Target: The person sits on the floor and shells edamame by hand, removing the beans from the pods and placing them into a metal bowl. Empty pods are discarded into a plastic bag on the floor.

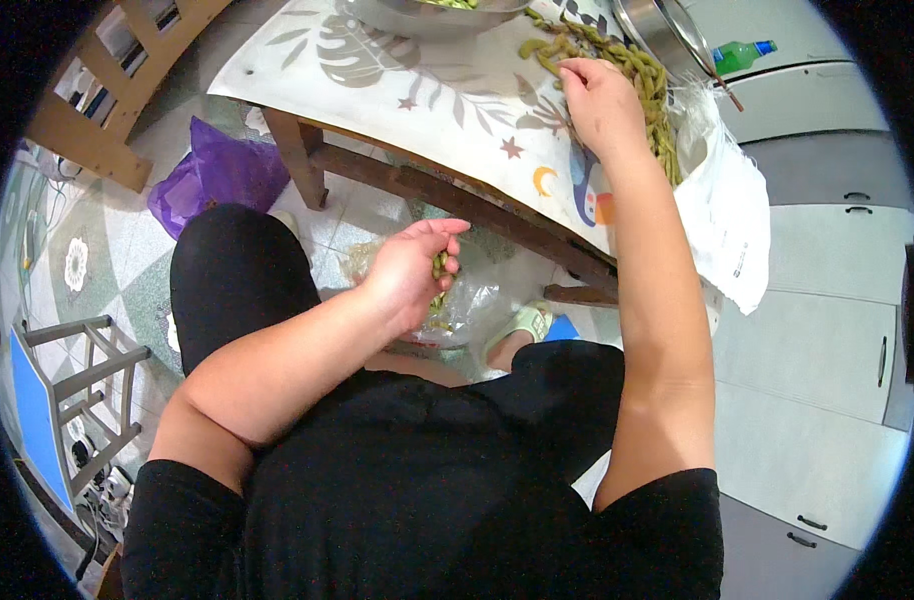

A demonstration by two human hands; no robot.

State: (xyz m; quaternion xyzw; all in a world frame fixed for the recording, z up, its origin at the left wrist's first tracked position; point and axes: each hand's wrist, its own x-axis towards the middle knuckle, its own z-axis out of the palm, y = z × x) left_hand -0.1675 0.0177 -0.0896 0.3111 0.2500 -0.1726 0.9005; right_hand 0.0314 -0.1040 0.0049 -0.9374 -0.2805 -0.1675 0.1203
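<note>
Above my lap, my left hand (pixel 415 272) is curled closed around a few green soybeans (pixel 440 264), partly hidden by the fingers. My right hand (pixel 605 108) reaches over the table to the pile of green-brown soybean pods (pixel 653 88). Its thumb and forefinger are pinched together at the left side of the pile, against a pod; the other fingers are folded and partly hidden. A metal bowl (pixel 432 22) with light green beans in it stands at the table's far edge, cut off by the top of the view. Below my left hand lies a clear plastic bag (pixel 467 312) with green bits.
The table (pixel 417 105) has a white leaf-patterned cover. A white plastic bag (pixel 722 220) hangs at its right edge. Behind the pods are a steel pot (pixel 667 40) and a green bottle (pixel 742 56). A purple bag (pixel 222 172) and a blue-topped stool (pixel 39 415) stand left; cabinets (pixel 817 330) line the right.
</note>
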